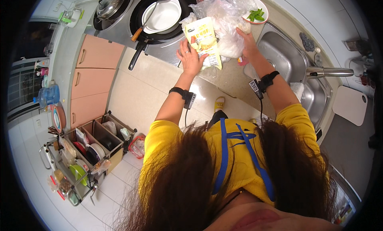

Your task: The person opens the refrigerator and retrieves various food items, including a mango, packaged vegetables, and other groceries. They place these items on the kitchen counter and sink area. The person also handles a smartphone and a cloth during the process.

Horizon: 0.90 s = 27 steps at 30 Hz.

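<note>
My left hand [192,61] is at the lower left edge of a yellow printed packet [206,36], its thumb over the front and a finger partly behind a fold. The packet bears writing and leans against a clear plastic bag [223,9] with white contents. On the bag's right side, my right hand [249,43] grips the plastic with the thumb in front; its other fingers are mostly hidden. Both hands are over the counter's front edge, between the stove and the sink.
Left of the bag, a black frying pan [136,12] holds a white bowl [167,14] and a wooden-handled utensil [137,34]; its handle juts past the stove edge. A plate with green leaves [256,15] stands behind the sink [278,42]. A lidded pot [110,5] sits further left.
</note>
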Available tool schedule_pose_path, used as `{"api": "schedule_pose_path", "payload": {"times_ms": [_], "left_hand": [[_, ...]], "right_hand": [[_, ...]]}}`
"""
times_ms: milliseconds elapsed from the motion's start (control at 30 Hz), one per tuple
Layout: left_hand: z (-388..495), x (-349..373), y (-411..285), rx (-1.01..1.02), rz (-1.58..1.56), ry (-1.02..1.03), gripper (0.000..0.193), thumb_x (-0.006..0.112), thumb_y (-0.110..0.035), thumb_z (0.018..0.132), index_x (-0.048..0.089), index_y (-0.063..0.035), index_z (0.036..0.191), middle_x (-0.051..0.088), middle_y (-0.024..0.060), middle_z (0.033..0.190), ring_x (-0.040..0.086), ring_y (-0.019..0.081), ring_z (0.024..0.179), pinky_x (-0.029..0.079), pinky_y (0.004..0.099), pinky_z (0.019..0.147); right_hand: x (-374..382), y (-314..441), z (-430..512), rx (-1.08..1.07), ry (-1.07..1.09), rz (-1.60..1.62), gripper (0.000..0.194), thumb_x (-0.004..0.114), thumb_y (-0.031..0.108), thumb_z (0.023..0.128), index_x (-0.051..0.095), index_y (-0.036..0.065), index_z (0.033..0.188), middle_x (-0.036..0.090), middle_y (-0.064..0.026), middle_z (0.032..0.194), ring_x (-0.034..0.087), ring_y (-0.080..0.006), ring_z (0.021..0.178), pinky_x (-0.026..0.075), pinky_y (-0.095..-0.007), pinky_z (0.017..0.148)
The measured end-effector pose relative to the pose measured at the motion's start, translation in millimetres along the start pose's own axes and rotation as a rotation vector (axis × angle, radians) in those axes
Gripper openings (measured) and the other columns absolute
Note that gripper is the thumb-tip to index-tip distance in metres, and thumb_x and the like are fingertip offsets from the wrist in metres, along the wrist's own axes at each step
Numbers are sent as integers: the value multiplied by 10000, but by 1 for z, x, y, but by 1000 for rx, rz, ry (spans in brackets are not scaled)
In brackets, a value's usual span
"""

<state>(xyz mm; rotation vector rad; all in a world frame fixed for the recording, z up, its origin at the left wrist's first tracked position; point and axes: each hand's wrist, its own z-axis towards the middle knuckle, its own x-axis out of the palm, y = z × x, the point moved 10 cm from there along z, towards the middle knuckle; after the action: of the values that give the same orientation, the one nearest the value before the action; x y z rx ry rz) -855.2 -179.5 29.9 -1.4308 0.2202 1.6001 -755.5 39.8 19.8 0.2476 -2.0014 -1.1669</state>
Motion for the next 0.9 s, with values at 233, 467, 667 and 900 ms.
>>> {"api": "schedule_pose_path", "payload": {"times_ms": [233, 467, 667, 900], "left_hand": [[-2, -39, -8, -85, -193, -146, 950, 769, -373, 682, 251, 1, 1384, 289, 249, 1347, 239, 400, 1275, 177, 557, 1005], [23, -29, -115, 71, -432, -12, 806, 781, -248, 677, 368, 63, 1295, 537, 279, 1128, 501, 411, 1055, 405, 439, 913], [68, 0, -106, -90, -582, 19, 539, 705, -159, 755, 496, 18, 1219, 647, 184, 896, 618, 321, 792, 492, 392, 748], [70, 21, -73, -647, -1836, 264, 305, 476, -63, 902, 514, 28, 1191, 606, 143, 1112, 602, 233, 992, 497, 383, 878]], "right_hand": [[0, -3, -8, 95, 48, 126, 517, 663, 193, 835, 445, 61, 1285, 546, -75, 1206, 557, -216, 1073, 467, -372, 917], [25, 40, -38, -390, 178, -511, 357, 617, 173, 869, 522, 83, 1201, 579, -79, 1145, 576, -204, 1026, 471, -355, 886], [0, 22, -41, -3, 133, 163, 412, 604, 167, 875, 423, 102, 1239, 570, -89, 1156, 593, -179, 992, 469, -298, 809], [-95, -7, -90, 225, -118, 13, 347, 582, 314, 895, 504, 110, 1165, 620, -36, 920, 548, -93, 683, 403, -223, 565]]}}
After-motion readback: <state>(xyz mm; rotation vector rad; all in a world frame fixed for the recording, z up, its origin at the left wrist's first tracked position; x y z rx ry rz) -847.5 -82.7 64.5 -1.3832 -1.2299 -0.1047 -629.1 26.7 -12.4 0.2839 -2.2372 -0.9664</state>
